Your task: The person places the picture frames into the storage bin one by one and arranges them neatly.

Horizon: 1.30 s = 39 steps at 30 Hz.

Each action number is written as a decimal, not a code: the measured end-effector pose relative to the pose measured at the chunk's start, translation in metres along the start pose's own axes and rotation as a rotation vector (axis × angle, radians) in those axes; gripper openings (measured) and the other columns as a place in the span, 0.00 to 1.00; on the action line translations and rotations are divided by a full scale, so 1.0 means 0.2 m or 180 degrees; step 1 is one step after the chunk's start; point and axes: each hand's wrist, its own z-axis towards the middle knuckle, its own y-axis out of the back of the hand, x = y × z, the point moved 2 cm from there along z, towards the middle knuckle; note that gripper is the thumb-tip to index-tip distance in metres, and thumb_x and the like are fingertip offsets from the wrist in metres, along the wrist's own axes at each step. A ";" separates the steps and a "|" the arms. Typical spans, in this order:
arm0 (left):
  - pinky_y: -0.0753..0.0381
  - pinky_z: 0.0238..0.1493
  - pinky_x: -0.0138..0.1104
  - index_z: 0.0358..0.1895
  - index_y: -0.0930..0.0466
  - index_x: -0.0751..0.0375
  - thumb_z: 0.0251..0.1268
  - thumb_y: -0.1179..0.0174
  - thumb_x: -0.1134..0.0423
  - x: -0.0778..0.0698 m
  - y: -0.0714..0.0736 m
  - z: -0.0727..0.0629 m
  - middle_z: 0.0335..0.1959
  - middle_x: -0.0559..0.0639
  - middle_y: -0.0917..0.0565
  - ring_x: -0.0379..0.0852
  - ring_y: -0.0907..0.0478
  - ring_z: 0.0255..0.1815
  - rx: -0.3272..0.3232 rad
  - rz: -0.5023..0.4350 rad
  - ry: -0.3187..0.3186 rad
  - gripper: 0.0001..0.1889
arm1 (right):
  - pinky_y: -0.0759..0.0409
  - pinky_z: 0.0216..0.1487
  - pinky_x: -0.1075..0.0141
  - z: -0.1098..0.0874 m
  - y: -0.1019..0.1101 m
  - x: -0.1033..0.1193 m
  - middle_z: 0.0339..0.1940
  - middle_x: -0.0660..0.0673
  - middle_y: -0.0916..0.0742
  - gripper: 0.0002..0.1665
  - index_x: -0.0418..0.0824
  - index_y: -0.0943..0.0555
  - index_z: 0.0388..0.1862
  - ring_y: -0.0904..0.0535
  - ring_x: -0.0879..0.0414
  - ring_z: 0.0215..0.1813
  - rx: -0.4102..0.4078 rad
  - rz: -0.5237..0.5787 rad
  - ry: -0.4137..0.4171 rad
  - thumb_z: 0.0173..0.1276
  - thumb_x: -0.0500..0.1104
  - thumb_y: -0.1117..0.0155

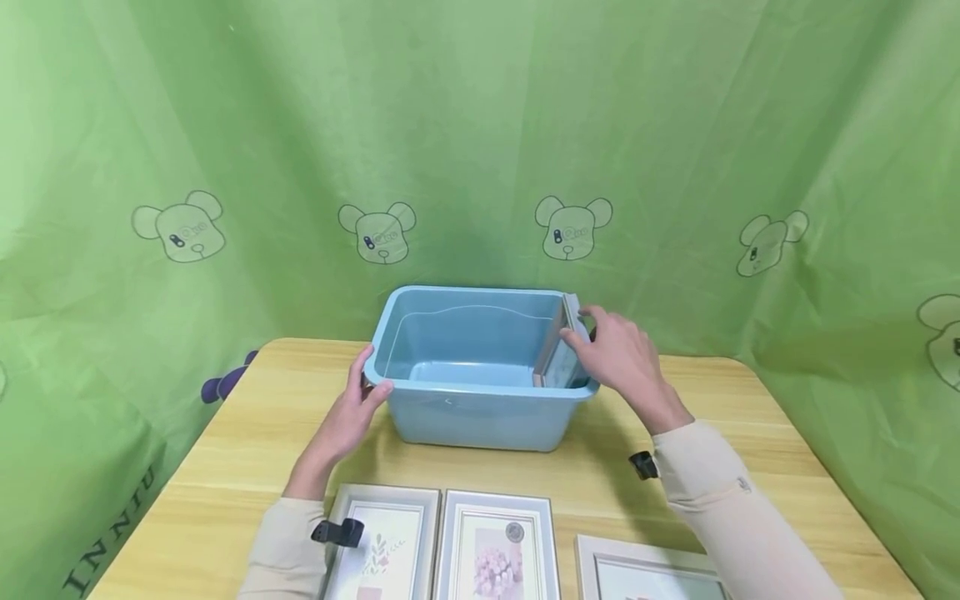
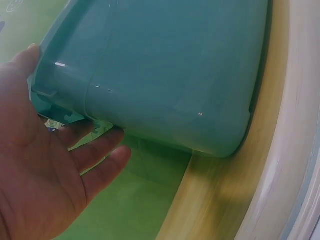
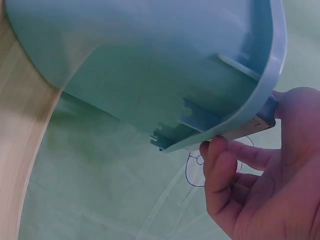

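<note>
A light blue plastic tub (image 1: 480,421) stands on the wooden table. At its left end my left hand (image 1: 345,423) holds the rim, thumb at the front corner and fingers along the outside wall. In the left wrist view those fingers (image 2: 97,152) spread below the tub's lip. Over the right end, my right hand (image 1: 624,354) grips the upper edge of a picture frame (image 1: 558,358). That frame is upright and slightly tilted inside the tub, against the right wall. In the right wrist view the frame's edge (image 3: 252,126) shows above the rim, between thumb and fingers.
Two silver-edged picture frames, one with a leaf print (image 1: 382,546) and one with pink flowers (image 1: 495,550), lie flat in front of the tub. A third frame (image 1: 637,554) lies under my right forearm. Green curtain (image 1: 480,150) with bear heads surrounds the table (image 1: 712,417).
</note>
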 end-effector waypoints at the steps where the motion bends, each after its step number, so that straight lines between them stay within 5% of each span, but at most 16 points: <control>1: 0.48 0.77 0.49 0.79 0.67 0.50 0.77 0.55 0.48 0.00 0.00 0.00 0.77 0.68 0.51 0.62 0.47 0.77 -0.0005 0.0003 0.0004 0.38 | 0.25 0.28 0.62 -0.01 0.00 0.00 0.43 0.40 0.16 0.40 0.44 0.33 0.70 0.20 0.46 0.41 -0.0038 0.0027 0.0005 0.69 0.68 0.50; 8: 0.47 0.77 0.50 0.78 0.68 0.52 0.76 0.54 0.49 0.03 0.00 0.02 0.77 0.69 0.50 0.62 0.47 0.77 0.0007 -0.0055 -0.0024 0.39 | 0.23 0.28 0.62 -0.09 -0.02 -0.01 0.48 0.39 0.17 0.41 0.44 0.32 0.69 0.19 0.44 0.42 -0.0274 0.0194 -0.0044 0.68 0.70 0.51; 16: 0.45 0.77 0.50 0.78 0.67 0.37 0.73 0.54 0.41 0.21 -0.03 0.08 0.78 0.64 0.49 0.60 0.45 0.76 -0.0119 -0.0054 -0.0100 0.39 | 0.27 0.27 0.66 -0.16 -0.04 -0.02 0.45 0.41 0.18 0.40 0.45 0.33 0.70 0.22 0.48 0.38 -0.0386 0.0231 -0.0066 0.69 0.68 0.49; 39: 0.44 0.76 0.51 0.78 0.68 0.43 0.75 0.54 0.46 0.18 -0.02 0.08 0.78 0.66 0.52 0.62 0.47 0.77 -0.0044 -0.0104 -0.0117 0.39 | 0.29 0.29 0.64 -0.36 -0.14 -0.14 0.46 0.41 0.19 0.39 0.44 0.30 0.67 0.23 0.48 0.40 -0.0463 0.0283 -0.0087 0.70 0.70 0.54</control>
